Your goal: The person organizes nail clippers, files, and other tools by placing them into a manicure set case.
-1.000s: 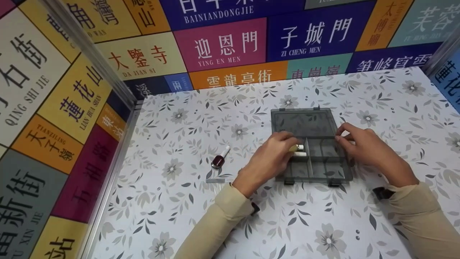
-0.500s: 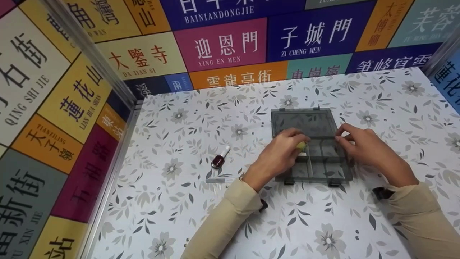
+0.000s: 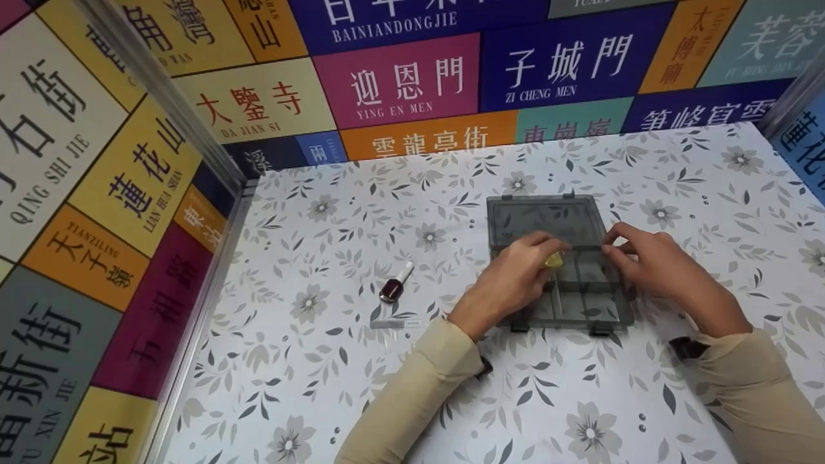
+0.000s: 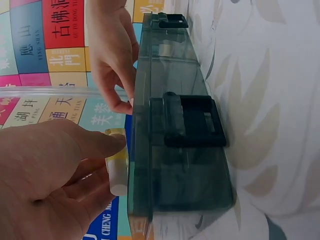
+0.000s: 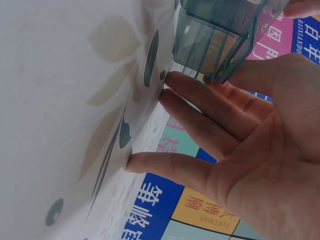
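Note:
My left hand (image 3: 512,280) is over the left part of an open, smoky-grey divided plastic box (image 3: 596,314). Between its thumb and fingers it pinches a small yellow bottle with a white cap (image 4: 118,165), just above the box rim in the left wrist view. In the head view the yellow bottle (image 3: 554,260) mostly hides behind the fingers. At the box's right side, my right hand (image 3: 664,274) pinches the edge with thumb and forefinger; its other fingertips (image 5: 137,162) rest on the table.
A dark red nail polish bottle with a white cap (image 3: 392,289) lies left of the box. Near it is a clear, flat-edged piece (image 3: 394,324). The box lid (image 3: 544,219) lies folded back. Printed panels (image 3: 399,80) stand behind the flower-patterned table (image 3: 309,386).
My left hand has moved right along the box with the yellow bottle, toward the divider. The white-capped ends seen earlier in the left compartment are now behind the hand. The right hand stays put.

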### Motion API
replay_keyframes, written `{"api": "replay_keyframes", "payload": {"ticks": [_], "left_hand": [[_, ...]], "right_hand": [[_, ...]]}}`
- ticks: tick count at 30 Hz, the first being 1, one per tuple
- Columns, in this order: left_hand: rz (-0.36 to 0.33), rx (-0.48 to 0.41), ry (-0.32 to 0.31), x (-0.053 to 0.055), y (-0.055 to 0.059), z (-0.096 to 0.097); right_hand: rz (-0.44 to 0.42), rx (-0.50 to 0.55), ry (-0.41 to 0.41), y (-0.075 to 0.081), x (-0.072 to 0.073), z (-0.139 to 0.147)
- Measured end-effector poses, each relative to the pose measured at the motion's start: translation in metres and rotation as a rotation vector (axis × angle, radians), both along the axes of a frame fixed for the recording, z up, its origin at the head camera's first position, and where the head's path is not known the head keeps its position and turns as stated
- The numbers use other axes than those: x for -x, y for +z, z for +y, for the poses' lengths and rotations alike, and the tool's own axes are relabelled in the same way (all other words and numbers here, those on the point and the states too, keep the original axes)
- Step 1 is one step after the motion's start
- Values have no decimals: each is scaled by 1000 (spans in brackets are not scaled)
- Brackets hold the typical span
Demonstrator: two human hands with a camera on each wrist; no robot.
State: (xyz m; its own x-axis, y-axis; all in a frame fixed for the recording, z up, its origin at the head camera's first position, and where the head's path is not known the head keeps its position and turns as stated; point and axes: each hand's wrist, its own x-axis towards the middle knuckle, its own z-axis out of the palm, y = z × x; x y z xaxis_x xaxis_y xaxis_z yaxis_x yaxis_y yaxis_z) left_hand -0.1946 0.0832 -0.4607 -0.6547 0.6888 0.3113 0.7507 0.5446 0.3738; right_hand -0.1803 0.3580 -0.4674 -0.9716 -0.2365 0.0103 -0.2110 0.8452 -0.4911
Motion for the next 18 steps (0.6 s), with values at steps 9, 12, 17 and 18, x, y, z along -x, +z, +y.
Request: {"api": "replay_keyframes", "payload": {"ticks": [9, 12, 17, 18], "left_hand": [[10, -3, -25, 1, -4, 14], [7, -11, -33, 2, -6, 15], [0, -20, -39, 2, -7, 18], [-2, -19, -40, 2, -6, 19]], "right_hand": [[-15, 5, -13, 0, -1, -1], [-16, 6, -13, 0, -1, -1], [-3, 3, -12, 0, -1, -1], [-3, 3, -13, 0, 0, 0]]}}
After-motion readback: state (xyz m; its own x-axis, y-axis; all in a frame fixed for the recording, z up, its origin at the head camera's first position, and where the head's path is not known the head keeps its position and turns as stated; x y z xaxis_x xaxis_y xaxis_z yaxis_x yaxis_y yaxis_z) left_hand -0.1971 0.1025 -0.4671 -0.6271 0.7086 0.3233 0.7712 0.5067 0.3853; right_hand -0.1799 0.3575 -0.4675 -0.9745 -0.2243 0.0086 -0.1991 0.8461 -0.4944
